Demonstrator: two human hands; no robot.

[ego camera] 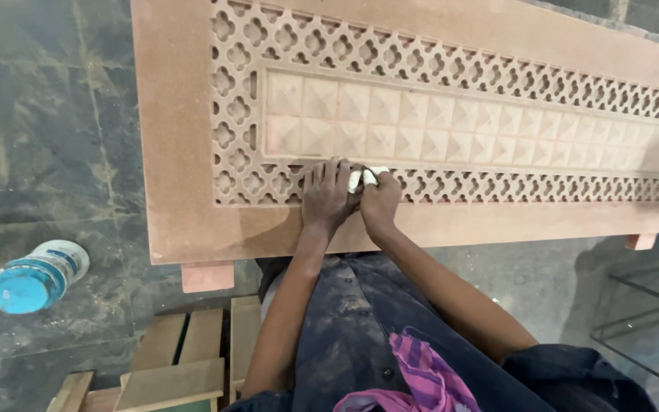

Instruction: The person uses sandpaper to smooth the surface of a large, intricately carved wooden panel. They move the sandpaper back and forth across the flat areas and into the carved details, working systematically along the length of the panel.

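right hand (379, 200): fingers curled tight round a small white pad (358, 178), pressing it onto the panel's near lattice strip
left hand (326, 194): flat, fingers spread, nothing gripped, palm down on the lattice just left of the pad, touching the right hand
carved wooden panel (184, 152): lies flat, long axis left to right, pad at its near edge, left of middle
nearer hand: right, already on the pad
plastic jar (36, 276): on its side on the floor, well left, blue lid
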